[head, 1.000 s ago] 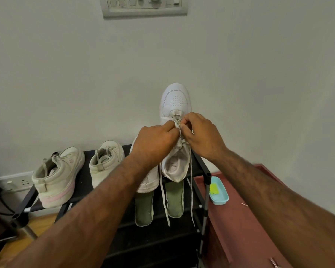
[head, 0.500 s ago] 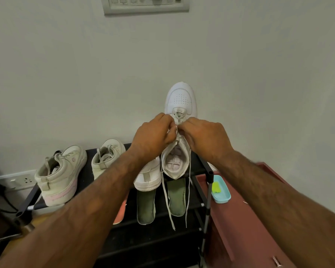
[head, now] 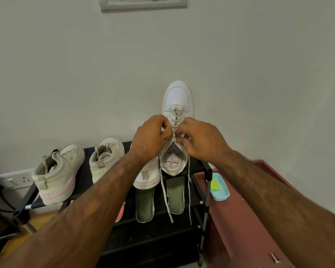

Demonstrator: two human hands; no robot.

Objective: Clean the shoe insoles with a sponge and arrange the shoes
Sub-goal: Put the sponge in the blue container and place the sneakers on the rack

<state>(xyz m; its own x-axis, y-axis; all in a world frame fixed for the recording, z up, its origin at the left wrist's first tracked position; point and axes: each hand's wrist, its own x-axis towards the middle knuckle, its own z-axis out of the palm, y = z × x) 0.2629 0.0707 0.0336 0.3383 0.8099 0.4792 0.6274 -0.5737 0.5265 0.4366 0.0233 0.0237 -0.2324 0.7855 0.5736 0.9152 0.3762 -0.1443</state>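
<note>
A white sneaker (head: 178, 97) is held up in front of the wall, toe upward, above the black shoe rack (head: 206, 171). My left hand (head: 150, 139) and my right hand (head: 200, 140) both pinch its laces near the tongue. Two lace ends (head: 165, 198) hang down loose. Its mate, another white sneaker (head: 147, 175), stands on the rack under my left wrist. Two green insoles (head: 175, 196) lie on the rack below the shoes. A yellow-green sponge (head: 215, 185) sits in a light blue tray (head: 221, 195) to the right.
Two beige high-top sneakers (head: 59, 175) (head: 104, 157) stand on the left of the rack's top shelf. A dark red cabinet (head: 246, 225) adjoins the rack on the right. A wall socket (head: 17, 179) with a black cable sits low at the left. A switch panel (head: 143, 2) is overhead.
The view has shifted slightly. My hands have slid a little down the laces toward the shoe's opening, and the held sneaker has moved a touch to the right.
</note>
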